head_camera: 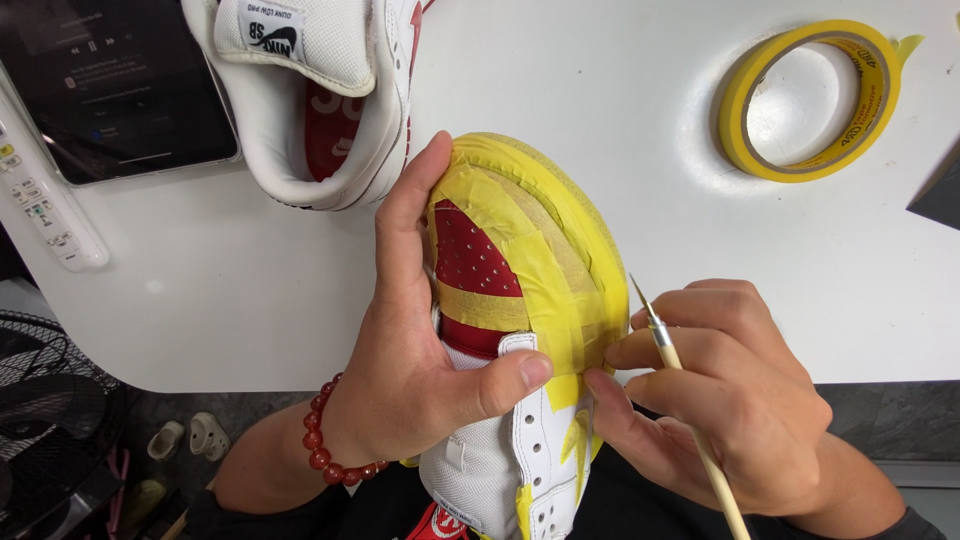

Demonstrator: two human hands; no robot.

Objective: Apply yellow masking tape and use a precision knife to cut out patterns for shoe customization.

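Note:
My left hand [420,350] grips a red and white sneaker [500,300] from its left side, thumb across the white lace panel. Strips of yellow masking tape cover the shoe's toe and sole edge. My right hand [715,390] holds a thin craft knife [670,355] with a pale wooden handle, blade pointing up, while its fingertips press the tape on the shoe's right side. A red bead bracelet is on my left wrist.
A second white sneaker [320,90] with a red lining lies on the white table [620,130] at the top. A roll of yellow tape [810,100] sits at the upper right. A dark tablet [110,80] and white remote [40,190] are at the left. A fan [45,410] stands on the floor.

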